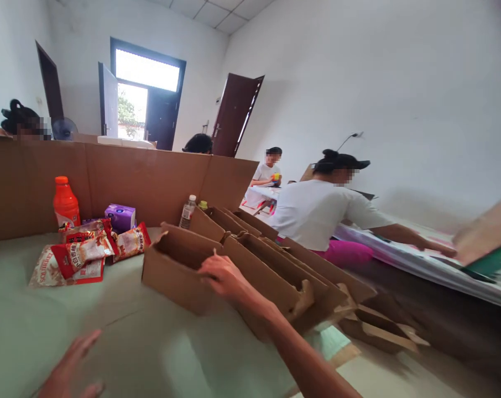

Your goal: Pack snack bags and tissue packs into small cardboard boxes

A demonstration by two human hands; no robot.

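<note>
My right hand (225, 276) has its fingers closed over the near right wall of an open-topped cardboard box (171, 282), the leftmost of several on the table. Low at the left, my left hand (70, 367) hovers with thumb and fingers apart, slightly blurred, holding nothing. Beyond it lies a pile of red and clear snack bags (84, 254), with another bag (131, 242) at its right. An orange bottle (66, 203) and a purple tissue pack (120, 217) stand behind the pile. More long cardboard boxes (271, 271) sit side by side to the right of my right hand.
A cardboard partition (146, 177) runs along the table's (151, 342) back. Near it stands a clear bottle (187, 212). A lower box (379, 326) lies at the right. A co-worker in a white shirt (308, 213) sits close by; other people are farther back.
</note>
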